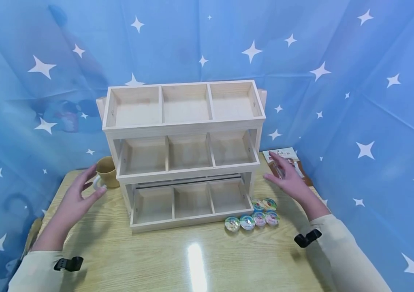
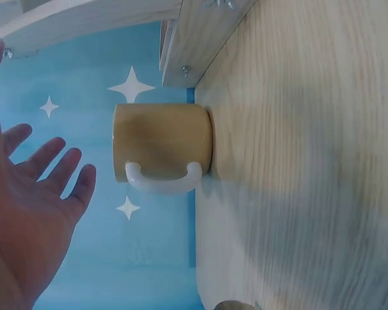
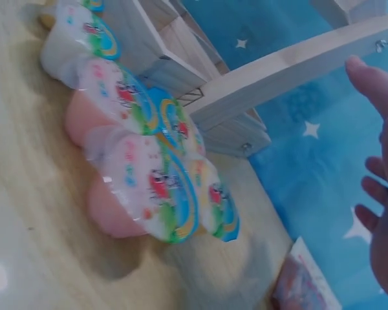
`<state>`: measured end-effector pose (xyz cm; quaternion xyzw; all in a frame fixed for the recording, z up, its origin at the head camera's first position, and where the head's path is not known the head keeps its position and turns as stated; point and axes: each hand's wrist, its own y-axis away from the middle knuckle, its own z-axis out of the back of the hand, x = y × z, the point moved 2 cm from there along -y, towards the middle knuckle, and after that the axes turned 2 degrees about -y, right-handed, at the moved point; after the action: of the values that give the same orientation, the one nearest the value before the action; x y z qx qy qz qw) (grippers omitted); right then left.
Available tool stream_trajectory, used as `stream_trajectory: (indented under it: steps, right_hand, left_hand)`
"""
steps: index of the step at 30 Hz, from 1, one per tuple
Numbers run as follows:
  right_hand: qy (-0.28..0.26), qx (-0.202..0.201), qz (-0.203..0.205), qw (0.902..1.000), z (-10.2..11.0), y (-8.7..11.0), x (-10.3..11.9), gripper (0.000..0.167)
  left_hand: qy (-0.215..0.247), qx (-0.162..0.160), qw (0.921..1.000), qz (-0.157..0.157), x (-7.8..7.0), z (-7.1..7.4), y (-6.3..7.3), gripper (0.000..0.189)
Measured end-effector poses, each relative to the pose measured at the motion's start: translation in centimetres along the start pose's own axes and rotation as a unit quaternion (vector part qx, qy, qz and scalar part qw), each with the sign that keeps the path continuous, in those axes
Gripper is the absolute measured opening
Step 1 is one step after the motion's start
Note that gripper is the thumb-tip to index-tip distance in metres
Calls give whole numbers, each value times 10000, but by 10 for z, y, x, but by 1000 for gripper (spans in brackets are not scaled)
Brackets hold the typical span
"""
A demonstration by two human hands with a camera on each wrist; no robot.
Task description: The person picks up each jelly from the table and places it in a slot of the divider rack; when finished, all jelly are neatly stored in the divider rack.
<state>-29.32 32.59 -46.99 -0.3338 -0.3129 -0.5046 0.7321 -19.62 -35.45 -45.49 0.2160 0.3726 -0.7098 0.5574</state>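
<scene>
The left hand (image 1: 73, 196) has its fingers loosely spread and holds nothing; near it the brown mug (image 1: 107, 172) stands upright on the table (image 1: 148, 259), just beside the wooden rack (image 1: 188, 126). The right hand (image 1: 289, 180), fingers also extended, is without anything, near the packet (image 1: 283, 153) and jelly cups (image 1: 259, 218). For taking the mug well, I would hook the white handle (image 2: 165, 184) and lift straight, away from the rack.
</scene>
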Motion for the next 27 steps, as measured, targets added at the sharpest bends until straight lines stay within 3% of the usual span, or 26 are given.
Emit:
stream_trajectory:
  steps: [7,20,27]
  right_hand:
    - [215,-77,252,9994,-7,20,-5,83]
    - [572,31,243,9981,-20,64,-14,67]
    - [711,97,314,9969,-24,74,-20,62]
  left_hand:
    - [73,-66,9997,-201,0,-18,-1,87]
    - [226,-10,9991,-363,-5,-48,1,82]
    - [632,-17,9978,-198,-2,-60,3,80]
